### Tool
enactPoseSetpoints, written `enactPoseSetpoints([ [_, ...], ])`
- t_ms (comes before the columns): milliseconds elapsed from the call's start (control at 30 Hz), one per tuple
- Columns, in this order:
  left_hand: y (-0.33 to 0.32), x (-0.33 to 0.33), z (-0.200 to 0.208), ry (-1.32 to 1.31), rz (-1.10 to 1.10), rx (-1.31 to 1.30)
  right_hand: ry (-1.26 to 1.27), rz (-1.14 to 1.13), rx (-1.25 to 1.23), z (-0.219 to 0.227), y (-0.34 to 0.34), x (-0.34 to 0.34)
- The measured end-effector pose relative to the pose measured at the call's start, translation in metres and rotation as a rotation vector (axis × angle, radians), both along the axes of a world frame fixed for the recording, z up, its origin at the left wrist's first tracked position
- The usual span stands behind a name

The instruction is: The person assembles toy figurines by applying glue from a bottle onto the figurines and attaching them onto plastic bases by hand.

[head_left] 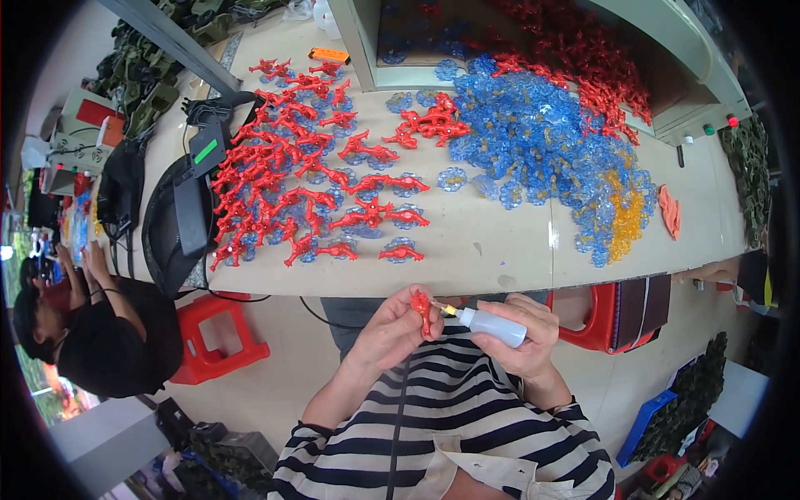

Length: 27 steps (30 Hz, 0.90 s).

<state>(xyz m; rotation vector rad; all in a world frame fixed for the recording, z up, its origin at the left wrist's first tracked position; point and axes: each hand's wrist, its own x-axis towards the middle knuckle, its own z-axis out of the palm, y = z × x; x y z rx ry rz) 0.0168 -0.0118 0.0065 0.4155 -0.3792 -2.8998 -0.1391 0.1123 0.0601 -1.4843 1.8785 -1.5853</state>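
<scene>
My left hand [392, 332] pinches a small red plastic figure [422, 313] in front of the table's near edge. In my right hand [527, 335] is a translucent squeeze bottle [495, 327] with a yellow collar and a thin tip. That tip points left and reaches the red figure; whether it touches is too small to tell. Beyond my hands, rows of red figures [283, 196] stand on clear blue discs across the left half of the table. Several more red figures [433, 123] lie bunched beside a heap of clear blue pieces [533, 125].
Yellow clear pieces [625, 212] lie at the heap's right side, near an orange cloth scrap [669, 212]. A grey cabinet [683, 50] holds a red pile [575, 50]. Red stools [218, 337] stand below. Another person [100, 333] works at far left.
</scene>
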Motion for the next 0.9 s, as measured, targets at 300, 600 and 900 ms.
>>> enactPoseSetpoints([
  [300,-0.003,0.000,-0.003,0.019,-0.026,-0.095,0.016,-0.007,0.011,0.002,0.001,-0.001],
  [600,-0.002,-0.007,0.005,-0.058,0.009,-0.293,-0.054,0.026,-0.010,0.007,0.008,-0.006],
  [900,-0.002,-0.005,-0.004,-0.027,-0.031,-0.357,-0.093,0.034,0.018,0.005,0.010,-0.007],
])
